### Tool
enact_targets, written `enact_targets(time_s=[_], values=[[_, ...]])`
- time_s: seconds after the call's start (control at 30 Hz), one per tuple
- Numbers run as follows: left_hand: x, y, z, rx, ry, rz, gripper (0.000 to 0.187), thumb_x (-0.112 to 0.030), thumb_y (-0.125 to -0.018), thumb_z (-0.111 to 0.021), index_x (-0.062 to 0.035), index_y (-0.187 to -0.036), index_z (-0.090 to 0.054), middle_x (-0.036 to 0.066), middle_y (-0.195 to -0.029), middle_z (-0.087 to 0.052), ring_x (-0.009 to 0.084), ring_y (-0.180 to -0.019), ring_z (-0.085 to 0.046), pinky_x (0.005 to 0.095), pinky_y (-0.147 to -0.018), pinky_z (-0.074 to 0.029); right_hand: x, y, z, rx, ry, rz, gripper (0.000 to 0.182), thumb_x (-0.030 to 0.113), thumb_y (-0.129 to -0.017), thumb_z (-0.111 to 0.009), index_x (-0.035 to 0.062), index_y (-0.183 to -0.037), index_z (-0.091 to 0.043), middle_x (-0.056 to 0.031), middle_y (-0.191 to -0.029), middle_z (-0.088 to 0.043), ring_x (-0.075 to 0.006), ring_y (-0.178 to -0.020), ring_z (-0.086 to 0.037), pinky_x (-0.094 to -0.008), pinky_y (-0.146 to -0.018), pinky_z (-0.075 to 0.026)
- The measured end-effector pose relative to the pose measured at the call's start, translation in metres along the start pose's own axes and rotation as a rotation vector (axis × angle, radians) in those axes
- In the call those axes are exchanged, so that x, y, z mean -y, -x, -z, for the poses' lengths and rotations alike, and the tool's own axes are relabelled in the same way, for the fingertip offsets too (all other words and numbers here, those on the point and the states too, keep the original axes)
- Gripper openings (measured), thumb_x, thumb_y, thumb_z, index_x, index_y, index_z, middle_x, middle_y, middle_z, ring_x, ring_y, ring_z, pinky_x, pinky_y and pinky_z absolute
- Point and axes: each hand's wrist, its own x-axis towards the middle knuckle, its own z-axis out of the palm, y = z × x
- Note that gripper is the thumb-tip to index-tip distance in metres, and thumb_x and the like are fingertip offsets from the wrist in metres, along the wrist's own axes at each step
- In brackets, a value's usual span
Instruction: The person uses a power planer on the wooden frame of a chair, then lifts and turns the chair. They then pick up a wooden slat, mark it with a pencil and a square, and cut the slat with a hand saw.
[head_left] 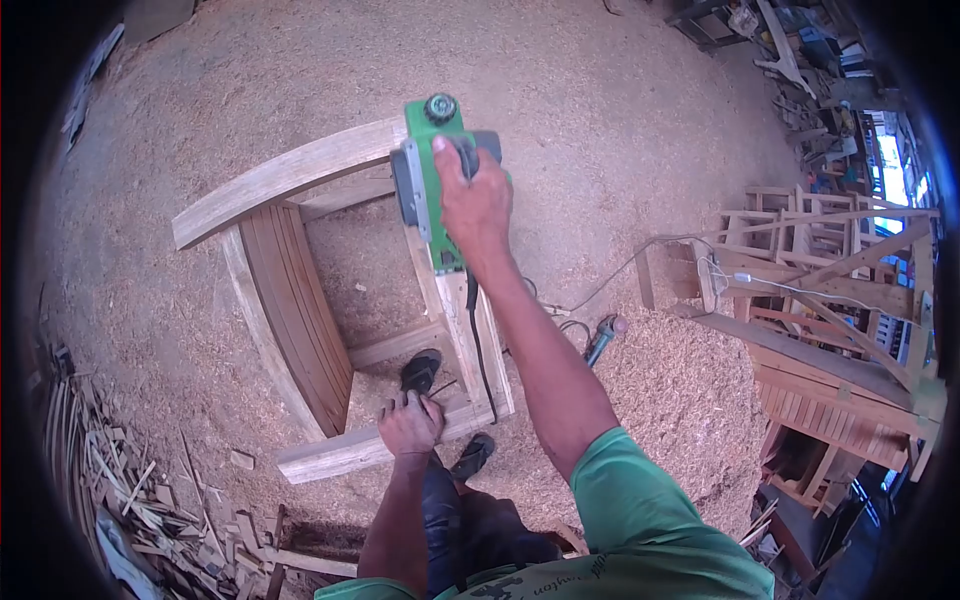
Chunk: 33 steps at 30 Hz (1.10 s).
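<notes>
My right hand (475,200) is wrapped round the handle of a green electric planer (432,180), which lies on the upper right part of a wooden frame (290,175). A black cord trails from the planer's rear along the frame's right-hand beam. On the frame's near beam (350,452) rests my left hand (410,422), its fingers bent over the wood; whether it grips the beam is not clear. Brown slats (295,300) fill the frame's left side. A sandalled foot (421,370) shows inside the frame, and another (473,455) beside the near beam.
Sawdust and shavings cover the ground. An angle grinder (603,338) lies to the right, near a looping cable. Wooden furniture frames (800,240) and a bench (820,365) stand at the far right. Scrap wood (140,490) is heaped at the lower left.
</notes>
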Motion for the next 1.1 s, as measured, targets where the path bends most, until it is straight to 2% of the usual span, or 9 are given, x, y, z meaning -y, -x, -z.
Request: enact_targets(time_s=[0.17,0.23,0.3,0.33,0.37,0.47,0.63,0.83,1.1], values=[[0.001,-0.002,0.001,0.008,0.013,-0.011,0.025,-0.028,-0.087,-0.062,-0.005,-0.082,-0.07,0.015,-0.088,-0.069,0.0352,-0.087,-0.07,0.0486,-0.074,-0.054,0.026,-0.066,-0.022,-0.003,-0.025,0.099,0.073,0.058,-0.099,-0.065,-0.0135,-0.109,-0.069,-0.0368,-0.102,-0.072,-0.0506,-0.1,-0.072,-0.0547,-0.092,-0.055],[0.003,0.0,0.001,-0.045,0.006,-0.035,0.024,-0.028,-0.086,-0.063,-0.0056,-0.081,-0.069,0.016,-0.084,-0.069,0.0359,-0.081,-0.07,0.0488,-0.072,-0.054,0.018,-0.09,-0.033,-0.064,-0.022,0.214,0.066,0.058,-0.099,-0.066,-0.0078,-0.101,-0.069,-0.0226,-0.083,-0.067,-0.0346,-0.077,-0.066,-0.0458,-0.072,-0.053],[0.003,0.0,-0.003,-0.086,0.033,-0.05,0.024,-0.029,-0.086,-0.063,-0.0061,-0.081,-0.068,0.016,-0.082,-0.069,0.0368,-0.078,-0.07,0.0495,-0.072,-0.054,0.015,-0.092,-0.031,-0.097,0.038,0.271,0.062,0.056,-0.1,-0.066,-0.0056,-0.098,-0.069,-0.0182,-0.079,-0.064,-0.0299,-0.071,-0.064,-0.0428,-0.065,-0.052],[0.003,0.002,-0.004,-0.094,0.056,-0.051,0.024,-0.029,-0.087,-0.063,-0.0064,-0.081,-0.068,0.016,-0.081,-0.069,0.0374,-0.078,-0.07,0.0501,-0.072,-0.054,0.028,-0.084,-0.023,-0.083,0.085,0.259,0.065,0.056,-0.1,-0.064,-0.0089,-0.104,-0.07,-0.0288,-0.094,-0.067,-0.0421,-0.09,-0.066,-0.049,-0.08,-0.052],[-0.001,0.002,-0.003,-0.106,0.049,-0.025,0.023,-0.028,-0.088,-0.062,-0.0066,-0.081,-0.068,0.016,-0.08,-0.069,0.0374,-0.078,-0.07,0.0501,-0.072,-0.054,0.03,-0.069,-0.016,-0.063,0.133,0.234,0.07,0.056,-0.1,-0.062,-0.0122,-0.109,-0.071,-0.0394,-0.109,-0.07,-0.0543,-0.109,-0.068,-0.0552,-0.095,-0.053],[0.004,0.004,-0.002,-0.129,0.03,-0.063,0.024,-0.027,-0.092,-0.06,-0.007,-0.081,-0.069,0.015,-0.081,-0.07,0.0366,-0.077,-0.07,0.0492,-0.072,-0.056,0.012,-0.005,0.009,-0.013,0.029,0.185,0.069,0.054,-0.101,-0.062,-0.0131,-0.108,-0.071,-0.0392,-0.105,-0.071,-0.0536,-0.106,-0.069,-0.0554,-0.092,-0.053],[0.005,0.005,-0.008,-0.193,-0.024,-0.074,0.026,-0.028,-0.092,-0.06,-0.0066,-0.08,-0.069,0.016,-0.083,-0.071,0.0359,-0.077,-0.071,0.0473,-0.073,-0.058,-0.077,0.134,0.062,0.06,0.051,0.014,0.068,0.057,-0.096,-0.069,-0.0075,-0.118,-0.067,-0.0342,-0.105,-0.072,-0.0505,-0.102,-0.071,-0.0532,-0.092,-0.054],[0.005,0.009,-0.009,-0.221,-0.02,-0.04,0.032,-0.031,-0.094,-0.057,-0.0058,-0.083,-0.073,0.017,-0.088,-0.075,0.0371,-0.081,-0.074,0.0477,-0.076,-0.059,-0.184,0.313,0.159,0.181,0.138,-0.054,0.049,0.04,-0.095,-0.076,-0.0025,-0.118,-0.066,-0.0267,-0.094,-0.073,-0.0431,-0.085,-0.072,-0.0491,-0.076,-0.055],[0.008,0.01,-0.012,-0.233,-0.01,-0.021,0.031,-0.031,-0.094,-0.058,-0.0068,-0.082,-0.074,0.014,-0.086,-0.075,0.0353,-0.08,-0.074,0.048,-0.075,-0.058,-0.238,0.411,0.255,0.255,0.301,-0.189,0.044,0.034,-0.092,-0.08,0.0005,-0.118,-0.069,-0.0211,-0.091,-0.075,-0.0365,-0.081,-0.075,-0.0441,-0.075,-0.058]])
